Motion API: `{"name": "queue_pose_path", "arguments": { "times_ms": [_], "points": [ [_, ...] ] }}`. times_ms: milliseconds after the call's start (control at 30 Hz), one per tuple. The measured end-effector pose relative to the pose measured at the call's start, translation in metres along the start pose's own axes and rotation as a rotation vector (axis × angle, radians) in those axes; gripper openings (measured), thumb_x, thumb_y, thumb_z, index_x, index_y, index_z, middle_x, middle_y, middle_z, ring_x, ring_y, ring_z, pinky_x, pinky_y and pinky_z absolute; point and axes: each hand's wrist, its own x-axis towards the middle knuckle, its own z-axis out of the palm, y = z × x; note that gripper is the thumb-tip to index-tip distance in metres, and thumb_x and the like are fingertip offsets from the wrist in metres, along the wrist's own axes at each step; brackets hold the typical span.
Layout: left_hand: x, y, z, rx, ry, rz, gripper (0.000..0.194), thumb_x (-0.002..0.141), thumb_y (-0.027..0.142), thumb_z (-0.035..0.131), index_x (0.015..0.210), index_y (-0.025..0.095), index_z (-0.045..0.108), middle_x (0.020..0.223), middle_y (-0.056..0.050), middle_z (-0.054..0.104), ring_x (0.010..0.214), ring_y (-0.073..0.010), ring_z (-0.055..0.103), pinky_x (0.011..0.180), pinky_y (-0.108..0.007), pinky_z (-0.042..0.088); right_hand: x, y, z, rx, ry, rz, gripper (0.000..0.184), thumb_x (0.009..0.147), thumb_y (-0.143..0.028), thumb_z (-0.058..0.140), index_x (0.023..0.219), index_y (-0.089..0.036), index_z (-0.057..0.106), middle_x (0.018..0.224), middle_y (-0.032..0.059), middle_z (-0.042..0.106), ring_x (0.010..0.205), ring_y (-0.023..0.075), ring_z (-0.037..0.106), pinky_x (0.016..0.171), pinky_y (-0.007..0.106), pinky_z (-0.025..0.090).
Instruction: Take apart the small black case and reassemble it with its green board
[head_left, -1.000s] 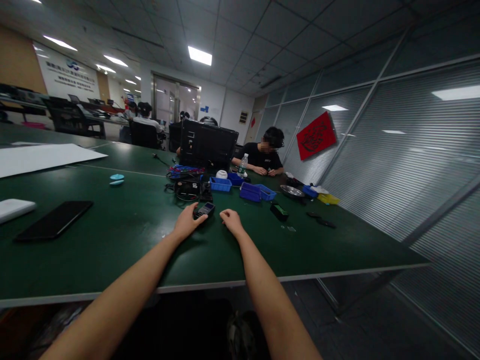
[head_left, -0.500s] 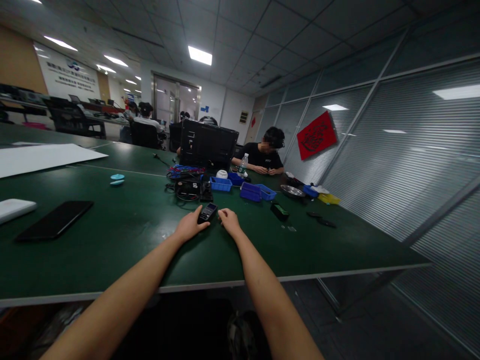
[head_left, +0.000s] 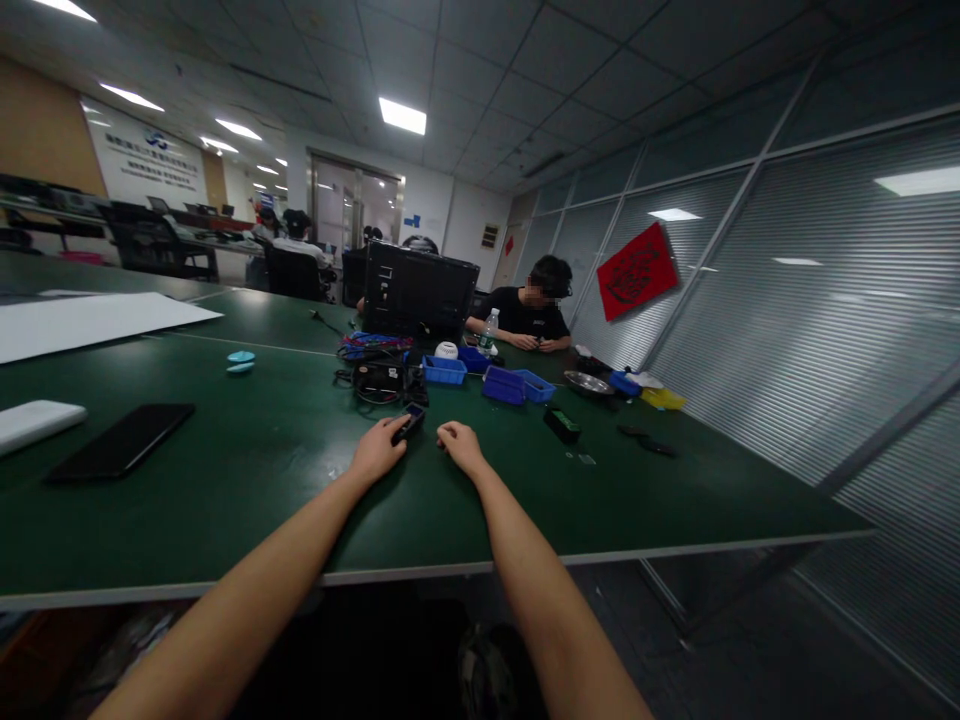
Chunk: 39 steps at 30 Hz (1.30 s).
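Note:
My left hand is closed around a small black handheld device with a little screen and keys. Its thumb lies along the near side and the fingers reach over the top, covering part of the front. Just right of the device, and apart from it, rests my right hand on the green table. Those fingers are curled in together, and whatever may be between them is hidden. Beyond the device lie a black box with cables and a blue tray.
A monitor stands behind the trays, near a bottle and a person seated across. At right are a black-green box and a metal bowl. A black tablet-like slab and white slab lie left.
My left fingers have moved over the front of the device, hiding more of it, and the device has tilted. My right hand stays nearly in place. The view has shifted slightly.

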Motion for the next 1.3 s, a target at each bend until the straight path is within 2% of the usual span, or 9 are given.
{"name": "queue_pose_path", "arguments": {
  "times_ms": [200,367,533,800,933,1033,1133,1200,1300],
  "points": [
    [-0.003,-0.008,-0.021,0.014,0.039,-0.176,0.054,0.071,0.026,0.05,0.125,0.024,0.046,0.118,-0.006,0.055,0.102,-0.0221,0.054,0.085,-0.029,0.041,0.001,0.002,-0.004,0.046,0.0,0.02,0.015,0.075,-0.023,0.048,0.079,-0.017,0.062,0.066,0.0009,0.064,0.057,0.0102,0.057,0.058,0.02,0.044],
    [-0.003,-0.024,-0.04,0.077,0.061,-0.326,0.054,0.071,0.029,0.05,0.125,0.025,0.045,0.12,-0.007,0.055,0.101,-0.0251,0.054,0.079,-0.031,0.044,0.001,0.002,-0.005,0.061,-0.01,0.039,0.016,0.075,-0.023,0.049,0.081,-0.016,0.062,0.067,0.0012,0.065,0.057,0.01,0.057,0.058,0.02,0.044],
    [-0.004,-0.053,-0.066,0.125,0.103,-0.446,0.056,0.07,0.029,0.05,0.126,0.025,0.045,0.115,-0.008,0.058,0.098,-0.026,0.056,0.074,-0.031,0.045,0.001,0.003,-0.005,0.033,-0.018,0.043,0.015,0.076,-0.023,0.05,0.082,-0.017,0.062,0.068,0.0004,0.065,0.057,0.0097,0.058,0.059,0.02,0.044],
    [-0.022,-0.115,-0.13,0.257,0.166,-0.652,0.057,0.07,0.032,0.053,0.125,0.021,0.045,0.105,-0.01,0.061,0.092,-0.0288,0.058,0.067,-0.034,0.047,0.002,0.004,-0.004,0.026,-0.017,0.037,0.016,0.075,-0.022,0.05,0.084,-0.017,0.063,0.069,0.0009,0.065,0.059,0.0103,0.059,0.062,0.021,0.045],
    [-0.032,-0.134,-0.144,0.36,0.244,-0.686,0.052,0.074,0.038,0.051,0.123,0.02,0.044,0.108,-0.006,0.058,0.099,-0.0274,0.053,0.074,-0.035,0.046,0.002,0.003,-0.004,0.033,-0.023,0.042,0.017,0.075,-0.022,0.049,0.083,-0.016,0.062,0.069,0.0016,0.065,0.057,0.0104,0.058,0.06,0.021,0.045],
    [-0.035,-0.137,-0.146,0.369,0.321,-0.632,0.05,0.076,0.046,0.049,0.115,0.016,0.047,0.113,-0.008,0.054,0.108,-0.0281,0.047,0.081,-0.036,0.044,0.002,0.003,-0.004,0.031,-0.018,0.045,0.016,0.075,-0.021,0.049,0.082,-0.015,0.063,0.067,0.0015,0.065,0.055,0.01,0.056,0.057,0.021,0.044],
    [-0.033,-0.133,-0.146,0.335,0.33,-0.633,0.043,0.077,0.041,0.047,0.111,0.014,0.047,0.112,-0.008,0.054,0.105,-0.0272,0.05,0.078,-0.035,0.045,0.002,0.004,-0.004,0.03,-0.017,0.029,0.016,0.075,-0.021,0.049,0.082,-0.016,0.063,0.068,0.0013,0.065,0.056,0.0101,0.057,0.058,0.02,0.044],
    [-0.031,-0.126,-0.147,0.313,0.291,-0.657,0.038,0.078,0.036,0.046,0.11,0.015,0.046,0.11,-0.008,0.055,0.099,-0.0264,0.054,0.074,-0.035,0.045,0.002,0.004,-0.004,0.025,-0.017,0.022,0.016,0.075,-0.021,0.049,0.082,-0.016,0.063,0.068,0.001,0.065,0.058,0.0102,0.058,0.059,0.02,0.044],
    [-0.03,-0.106,-0.143,0.293,0.161,-0.623,0.038,0.075,0.036,0.049,0.109,0.017,0.047,0.107,-0.009,0.058,0.093,-0.0258,0.057,0.069,-0.033,0.046,0.002,0.002,-0.005,0.01,-0.021,0.025,0.016,0.075,-0.021,0.049,0.082,-0.017,0.063,0.068,0.0006,0.065,0.058,0.0101,0.058,0.06,0.02,0.044]
  ]
}}
